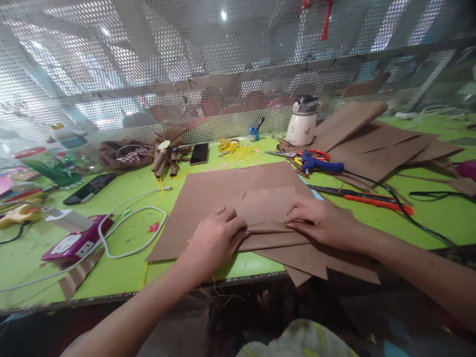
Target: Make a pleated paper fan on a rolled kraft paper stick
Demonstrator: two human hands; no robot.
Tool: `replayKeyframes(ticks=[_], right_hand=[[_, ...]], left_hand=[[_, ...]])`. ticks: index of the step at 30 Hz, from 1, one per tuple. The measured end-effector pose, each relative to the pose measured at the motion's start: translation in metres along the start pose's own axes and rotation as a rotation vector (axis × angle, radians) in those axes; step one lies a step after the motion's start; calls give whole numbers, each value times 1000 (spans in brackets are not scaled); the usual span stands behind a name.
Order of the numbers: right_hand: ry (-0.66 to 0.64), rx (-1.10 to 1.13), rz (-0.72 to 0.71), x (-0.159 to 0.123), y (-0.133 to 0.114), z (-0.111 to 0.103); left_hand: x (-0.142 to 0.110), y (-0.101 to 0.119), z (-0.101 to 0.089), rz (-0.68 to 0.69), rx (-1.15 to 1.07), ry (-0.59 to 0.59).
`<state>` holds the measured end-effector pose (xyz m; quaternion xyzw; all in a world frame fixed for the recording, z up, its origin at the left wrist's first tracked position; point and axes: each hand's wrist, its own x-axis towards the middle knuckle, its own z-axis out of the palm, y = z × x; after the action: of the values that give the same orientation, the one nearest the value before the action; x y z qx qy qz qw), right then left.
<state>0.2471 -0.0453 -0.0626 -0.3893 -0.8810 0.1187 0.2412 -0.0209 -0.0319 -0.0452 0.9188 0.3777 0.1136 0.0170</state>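
Note:
A smaller piece of brown paper lies over a large brown sheet, its near edge bent up into a narrow fold. My left hand, with a ring on one finger, pinches the left end of that fold. At the fold's right end, the fingertips of my right hand close on the paper edge. More brown sheets stick out beneath, past the table's front edge. A blue glue gun and an orange-handled cutter lie beyond my right hand.
A green table carries everything. To the left are a purple power socket, a white cable and a phone. A white flask and piled brown paper stand at the back right, before a perforated metal screen.

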Motion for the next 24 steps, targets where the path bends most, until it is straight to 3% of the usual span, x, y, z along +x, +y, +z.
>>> replayKeyframes(ticks=[4,13,24], right_hand=[[-22,-64,-90,-10,-2,-4],[-2,24,-69,-3,4,-6],[-79,221,188,7,10,-11]], left_hand=[[6,-4,-2,18,-24,-29],[11,-9,-5,-6,-97,-121],[13,-15,-6,0,-199,-69]])
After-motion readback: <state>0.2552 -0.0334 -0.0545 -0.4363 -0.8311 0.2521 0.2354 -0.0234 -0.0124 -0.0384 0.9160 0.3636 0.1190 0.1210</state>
